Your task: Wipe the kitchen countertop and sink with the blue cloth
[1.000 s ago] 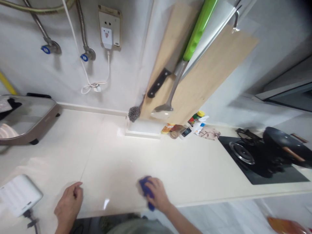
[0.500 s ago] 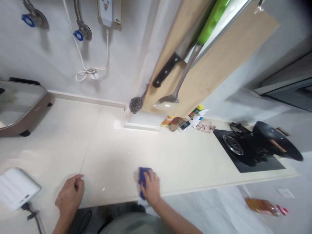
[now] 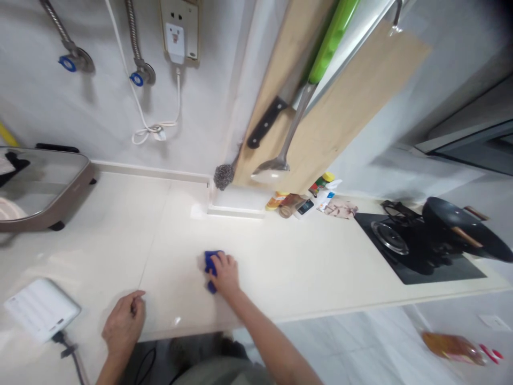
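A blue cloth (image 3: 211,263) lies bunched on the white countertop (image 3: 280,267), pressed under my right hand (image 3: 226,272), whose fingers curl over its right side. My left hand (image 3: 123,321) rests near the counter's front edge, fingers curled in with the thumb side up; whether something small is inside it is hidden. Left of that hand sits a white box-shaped device (image 3: 42,309) with a black cable plugged in.
An electric pan with a glass lid (image 3: 44,187) stands at the left. Bottles and packets (image 3: 292,205) line the wall. A wok (image 3: 457,224) sits on the stove (image 3: 417,267) at right. A knife (image 3: 266,123) and ladle (image 3: 294,123) hang by a wooden board (image 3: 340,123).
My right hand has moved left and farther from the front edge, taking the blue cloth along. My left hand has stayed nearly in place on the counter while the view shifted slightly.
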Available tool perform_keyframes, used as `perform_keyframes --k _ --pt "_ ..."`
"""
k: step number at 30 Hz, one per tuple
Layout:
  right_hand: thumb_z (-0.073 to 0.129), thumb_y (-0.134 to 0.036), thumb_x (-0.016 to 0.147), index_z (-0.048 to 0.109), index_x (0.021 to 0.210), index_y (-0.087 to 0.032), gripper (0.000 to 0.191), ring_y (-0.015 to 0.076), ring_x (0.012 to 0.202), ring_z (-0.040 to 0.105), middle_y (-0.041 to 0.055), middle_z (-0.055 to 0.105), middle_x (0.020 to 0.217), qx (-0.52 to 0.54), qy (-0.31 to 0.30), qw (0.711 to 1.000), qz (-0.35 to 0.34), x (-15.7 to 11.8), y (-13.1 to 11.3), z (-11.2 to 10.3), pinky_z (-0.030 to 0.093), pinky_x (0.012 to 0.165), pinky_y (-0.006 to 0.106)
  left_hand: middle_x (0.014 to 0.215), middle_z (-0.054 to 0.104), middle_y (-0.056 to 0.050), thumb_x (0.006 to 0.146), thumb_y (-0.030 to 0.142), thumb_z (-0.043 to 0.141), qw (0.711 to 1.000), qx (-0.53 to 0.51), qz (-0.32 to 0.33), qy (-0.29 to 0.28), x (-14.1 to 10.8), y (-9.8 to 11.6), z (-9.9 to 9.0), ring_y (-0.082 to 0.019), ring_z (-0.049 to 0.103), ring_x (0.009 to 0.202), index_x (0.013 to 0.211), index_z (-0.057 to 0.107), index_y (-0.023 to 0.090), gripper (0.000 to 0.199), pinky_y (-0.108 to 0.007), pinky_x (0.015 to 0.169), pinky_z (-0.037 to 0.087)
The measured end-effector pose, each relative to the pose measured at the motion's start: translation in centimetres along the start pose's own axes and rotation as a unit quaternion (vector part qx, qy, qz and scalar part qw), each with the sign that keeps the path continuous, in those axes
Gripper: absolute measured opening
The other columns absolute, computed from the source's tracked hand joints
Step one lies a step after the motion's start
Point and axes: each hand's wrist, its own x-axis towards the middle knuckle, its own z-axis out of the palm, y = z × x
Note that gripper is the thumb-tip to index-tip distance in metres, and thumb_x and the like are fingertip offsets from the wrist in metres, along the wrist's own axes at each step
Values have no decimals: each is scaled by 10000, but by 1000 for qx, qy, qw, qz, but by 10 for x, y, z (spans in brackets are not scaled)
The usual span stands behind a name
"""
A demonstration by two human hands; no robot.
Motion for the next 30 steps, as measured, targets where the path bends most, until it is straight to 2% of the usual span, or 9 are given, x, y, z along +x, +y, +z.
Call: perform_keyframes --k 3,6,9,11,16,20,23,27,30 --pt "531 -367 932 533 1347 -304 420 273 1200 440 40 492 1439 -50 7 991 124 -2 66 -20 375 987 408 1042 688 -42 926 313 387 1000 4 0 7 0 1 0 -175 620 832 1050 700 199 355 -289 708 428" --pt "483 -337 954 525 1363 -246 422 278 1159 485 90 521 1401 -80 28 971 222 -12 121 -47 394 950 404 1057 692 -45 926 319 403 1000 5 -8 4 1 2 0 -177 617 805 1047 706 205 345 -292 678 419" --pt "444 -322 962 514 1367 -169 438 315 1125 516 159 538 1346 -100 54 944 309 -27 150 -66 408 914 439 1074 692 -51 926 308 414 1000 -5 -15 -5 0 1 0 -178 620 808 1047 710 206 336 -292 686 421" --pt "428 -321 961 505 1367 -135 452 344 1131 516 194 526 1333 -108 68 929 346 -31 151 -68 410 901 467 1052 692 -50 925 290 412 999 -16 -16 -23 0 -1 0 -173 621 804 1051 708 204 333 -291 697 424" --pt "423 -286 941 489 1366 -98 470 369 1156 497 229 496 1335 -100 77 934 333 2 104 -51 411 892 490 1040 693 -26 931 267 405 999 -24 -29 -39 -2 -2 0 -174 629 843 1052 695 220 318 -289 719 421" --pt "496 -273 908 484 1388 -190 487 306 1226 456 156 468 1423 -69 54 973 216 54 32 -28 390 957 440 1039 698 -25 933 250 412 999 -12 -22 -27 -1 -2 1 -167 631 835 1049 693 218 306 -284 718 412" --pt "537 -287 892 426 1443 -243 563 296 1282 400 115 419 1495 -39 29 993 106 73 -32 -9 351 1016 451 1025 703 -19 935 251 420 999 -4 -27 -23 0 1 0 -159 631 809 1040 695 220 295 -278 708 413" --pt "545 -304 876 391 1464 -213 614 353 1330 322 114 366 1545 31 -12 996 -86 50 -92 5 291 1067 552 998 709 -17 928 240 436 999 -2 -28 -22 -2 2 -3 -162 641 836 1039 695 221 282 -268 712 427" --pt "560 -350 861 394 1455 -258 624 347 1330 322 59 350 1563 78 -43 977 -196 10 -93 8 292 1083 554 1034 715 -19 924 245 438 1000 0 -27 -14 -3 0 -3 -159 645 830 1031 699 224 283 -268 714 438"
